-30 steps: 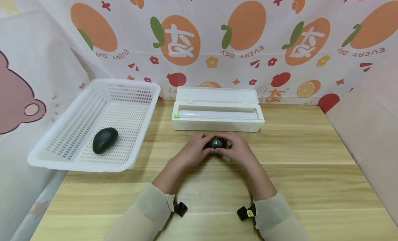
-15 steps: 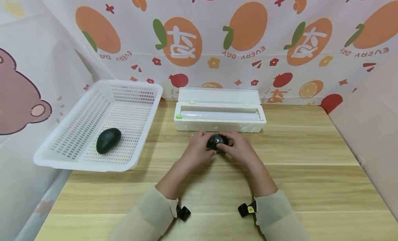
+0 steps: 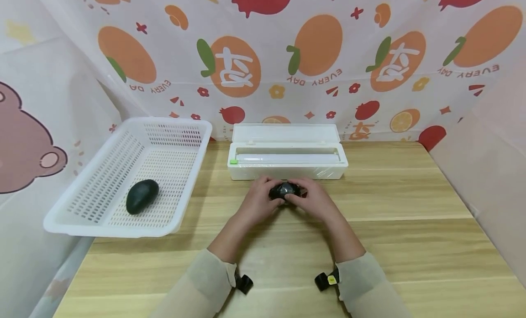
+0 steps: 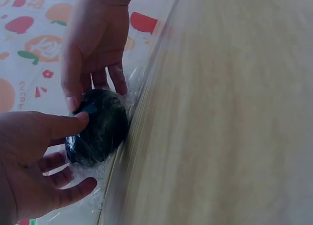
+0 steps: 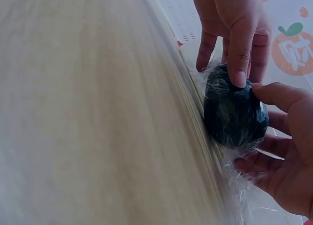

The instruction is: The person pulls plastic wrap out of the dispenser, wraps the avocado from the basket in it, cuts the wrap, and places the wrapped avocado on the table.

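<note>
A dark green avocado (image 3: 285, 190) wrapped in clear cling film (image 5: 234, 159) sits low at the table, in front of the white box. My left hand (image 3: 258, 200) holds its left end and my right hand (image 3: 315, 200) its right end. Both thumbs press the near, upper side while the other fingers curl round the far side. In the left wrist view the film lies wrinkled over the avocado (image 4: 100, 129), with loose film around its ends. A second avocado (image 3: 142, 196), dark and smooth, lies in the white basket (image 3: 181, 208) at the left.
Just behind the hands stands a long white cling film box (image 3: 287, 173), its lid (image 3: 285, 132) raised and a roll (image 3: 287, 158) inside. A green slider (image 3: 234, 162) sits at its left end. Fruit-printed cloth (image 3: 275, 49) hangs behind the wooden table (image 3: 390, 245).
The thumbs, close together a second ago, now lie apart on the avocado. Both hands stay round it in front of the box. The head view has shifted slightly.
</note>
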Demonstrator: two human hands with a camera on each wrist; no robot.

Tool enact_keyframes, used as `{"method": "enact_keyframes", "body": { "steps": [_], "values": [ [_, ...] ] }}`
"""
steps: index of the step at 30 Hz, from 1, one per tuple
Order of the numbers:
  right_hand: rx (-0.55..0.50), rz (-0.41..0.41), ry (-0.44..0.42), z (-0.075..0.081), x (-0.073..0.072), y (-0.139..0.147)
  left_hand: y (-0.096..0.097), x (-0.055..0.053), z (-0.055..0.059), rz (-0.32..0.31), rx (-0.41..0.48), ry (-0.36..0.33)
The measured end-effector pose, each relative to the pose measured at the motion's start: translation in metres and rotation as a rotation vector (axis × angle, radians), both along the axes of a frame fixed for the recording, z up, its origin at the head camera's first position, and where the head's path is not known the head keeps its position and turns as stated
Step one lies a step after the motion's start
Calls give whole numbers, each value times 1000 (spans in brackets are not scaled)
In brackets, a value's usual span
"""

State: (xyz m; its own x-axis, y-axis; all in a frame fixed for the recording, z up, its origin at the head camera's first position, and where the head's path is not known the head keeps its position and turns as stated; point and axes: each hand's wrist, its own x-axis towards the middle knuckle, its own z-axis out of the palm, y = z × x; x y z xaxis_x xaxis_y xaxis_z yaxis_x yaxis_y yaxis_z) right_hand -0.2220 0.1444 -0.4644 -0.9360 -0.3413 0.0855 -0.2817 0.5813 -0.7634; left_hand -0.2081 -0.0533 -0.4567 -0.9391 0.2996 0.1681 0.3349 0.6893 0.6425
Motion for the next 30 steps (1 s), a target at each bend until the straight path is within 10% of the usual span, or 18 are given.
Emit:
{"method": "enact_keyframes", "body": {
  "steps": [7,16,30],
  "values": [
    [19,-11,20,0,1,1,-4,1,0,-28,1,-4],
    [-61,-145,251,14,9,-5,-7,-2,0,-30,-2,-44],
    [67,-29,127,7,-7,-15,-10,-10,1,-27,-54,-72]
  ]
}}
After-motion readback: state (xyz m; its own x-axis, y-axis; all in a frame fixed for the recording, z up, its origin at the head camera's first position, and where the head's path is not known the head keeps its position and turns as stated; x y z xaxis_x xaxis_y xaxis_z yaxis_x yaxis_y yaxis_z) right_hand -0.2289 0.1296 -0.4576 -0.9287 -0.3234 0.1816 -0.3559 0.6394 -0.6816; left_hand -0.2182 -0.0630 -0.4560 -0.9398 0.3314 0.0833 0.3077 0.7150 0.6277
